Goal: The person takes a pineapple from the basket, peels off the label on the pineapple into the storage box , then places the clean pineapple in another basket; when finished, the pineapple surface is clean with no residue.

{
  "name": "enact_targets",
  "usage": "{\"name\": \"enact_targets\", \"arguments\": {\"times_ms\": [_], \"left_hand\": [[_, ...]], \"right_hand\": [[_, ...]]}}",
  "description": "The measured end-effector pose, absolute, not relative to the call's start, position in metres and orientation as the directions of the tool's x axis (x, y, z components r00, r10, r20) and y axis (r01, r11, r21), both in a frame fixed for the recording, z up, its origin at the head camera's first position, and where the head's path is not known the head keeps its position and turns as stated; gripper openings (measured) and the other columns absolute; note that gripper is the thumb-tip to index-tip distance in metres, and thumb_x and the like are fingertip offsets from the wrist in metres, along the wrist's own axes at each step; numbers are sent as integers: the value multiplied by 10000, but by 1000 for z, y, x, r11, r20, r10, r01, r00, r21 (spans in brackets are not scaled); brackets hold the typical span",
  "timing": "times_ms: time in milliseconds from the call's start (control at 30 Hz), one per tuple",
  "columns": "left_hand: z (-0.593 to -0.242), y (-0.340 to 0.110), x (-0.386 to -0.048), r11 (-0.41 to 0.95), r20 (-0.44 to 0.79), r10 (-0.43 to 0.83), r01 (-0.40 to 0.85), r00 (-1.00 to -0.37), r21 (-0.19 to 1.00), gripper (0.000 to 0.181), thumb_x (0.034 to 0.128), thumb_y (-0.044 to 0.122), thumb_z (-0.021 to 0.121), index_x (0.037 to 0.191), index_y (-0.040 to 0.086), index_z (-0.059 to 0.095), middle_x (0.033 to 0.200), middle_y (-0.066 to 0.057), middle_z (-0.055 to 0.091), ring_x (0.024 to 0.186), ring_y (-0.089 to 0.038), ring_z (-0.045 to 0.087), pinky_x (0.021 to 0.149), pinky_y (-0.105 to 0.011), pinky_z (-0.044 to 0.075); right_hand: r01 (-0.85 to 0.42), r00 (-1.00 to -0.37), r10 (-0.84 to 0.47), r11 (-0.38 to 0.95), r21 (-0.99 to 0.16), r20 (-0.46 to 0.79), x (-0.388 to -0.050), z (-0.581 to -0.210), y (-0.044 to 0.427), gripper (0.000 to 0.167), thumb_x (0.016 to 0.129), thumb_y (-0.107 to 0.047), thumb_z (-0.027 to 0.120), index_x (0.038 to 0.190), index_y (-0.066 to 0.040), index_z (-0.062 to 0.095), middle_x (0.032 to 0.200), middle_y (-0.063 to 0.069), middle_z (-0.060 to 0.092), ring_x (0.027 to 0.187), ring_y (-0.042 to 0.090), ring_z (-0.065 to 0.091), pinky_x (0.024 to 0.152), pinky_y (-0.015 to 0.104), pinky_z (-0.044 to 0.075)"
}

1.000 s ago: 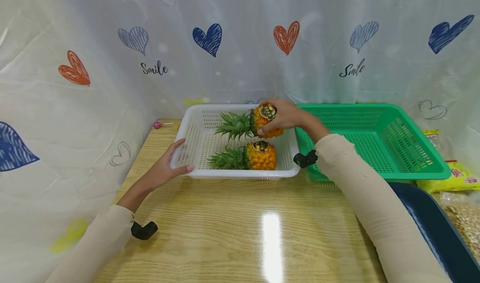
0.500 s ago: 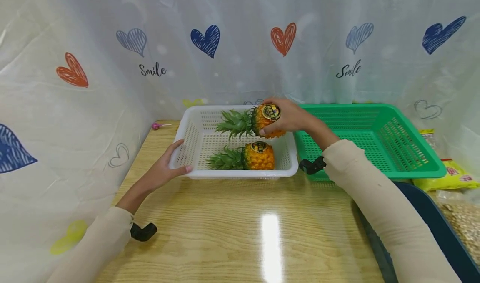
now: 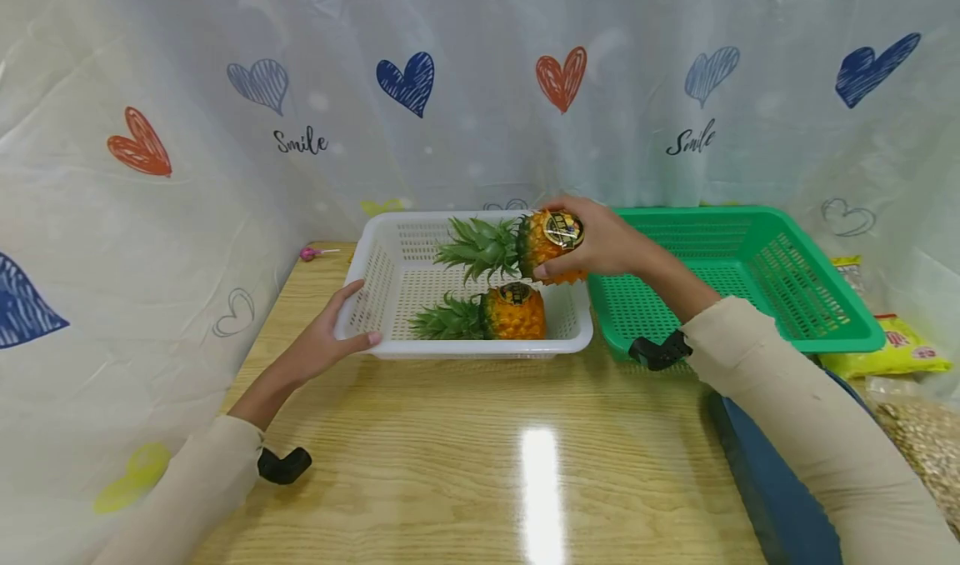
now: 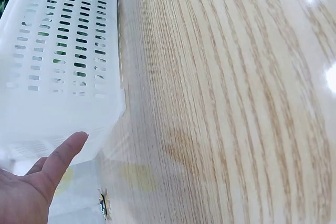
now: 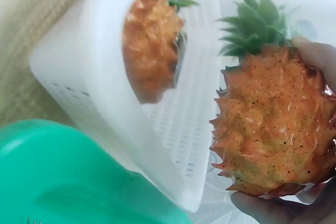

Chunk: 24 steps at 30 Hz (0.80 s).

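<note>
A pineapple with an orange body and green leaves (image 3: 480, 247) is gripped by my right hand (image 3: 600, 236). It is held over the right end of a white perforated basket (image 3: 471, 347), its round label facing up. In the right wrist view, my fingers and thumb curl round the spiky fruit (image 5: 273, 124). A second pineapple (image 3: 517, 315) lies inside the white basket, near its front wall, leaves toward the left. My left hand (image 3: 318, 344) rests against the basket's left front corner. Its thumb (image 4: 65, 156) stretches straight along the outside of the wall in the left wrist view.
A green perforated basket (image 3: 750, 347) stands right of the white one, below my right forearm. A dark blue bin (image 3: 772, 473) is at the right edge, with yellow packets (image 3: 892, 352) beyond. A lollipop (image 3: 309, 253) lies at the back left of the wooden table (image 3: 420, 448).
My right hand has shifted right with the pineapple, nearer the green basket. The left hand stays at the white basket's corner. The head view has turned slightly.
</note>
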<state>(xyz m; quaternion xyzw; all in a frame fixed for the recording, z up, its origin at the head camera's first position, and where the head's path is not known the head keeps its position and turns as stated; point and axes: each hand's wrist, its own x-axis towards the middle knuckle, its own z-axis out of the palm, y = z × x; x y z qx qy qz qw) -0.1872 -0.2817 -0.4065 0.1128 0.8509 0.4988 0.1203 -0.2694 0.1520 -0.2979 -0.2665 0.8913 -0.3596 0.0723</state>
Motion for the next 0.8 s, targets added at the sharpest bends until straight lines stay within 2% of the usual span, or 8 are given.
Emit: {"name": "enact_targets", "arguments": {"times_ms": [233,367,800], "left_hand": [[-407,-283,-187,483,-94,305,69,-948,873,939,966,283,685,1627,258,18,1567,-259,322,1387,-447,427,1061,-584,401],[-407,-282,-187,485,-95,305,69,-948,872,934,968,284,682,1627,259,21,1567,-259,326,1387,-446,428,1061,-582,403],[-407,-282,-189,484,-93,306,71,-948,872,919,968,264,681,1626,253,40,1516,-258,399,1340,-417,485,1042,-532,424]], "right_hand": [[-364,-872,-489,608,-705,29,-249,-296,160,845,757,-406,883,1457,-221,448,1294,46,529,1061,259,604,768,411,587],[-338,-881,-473,614,-713,11,-237,-297,164,878,760,-391,883,1483,-195,424,1326,84,509,1091,289,596,775,409,590],[-315,-882,-471,603,-733,-8,-188,-299,170,889,751,-454,874,1482,-230,421,1317,78,480,1081,279,588,755,364,591]]}}
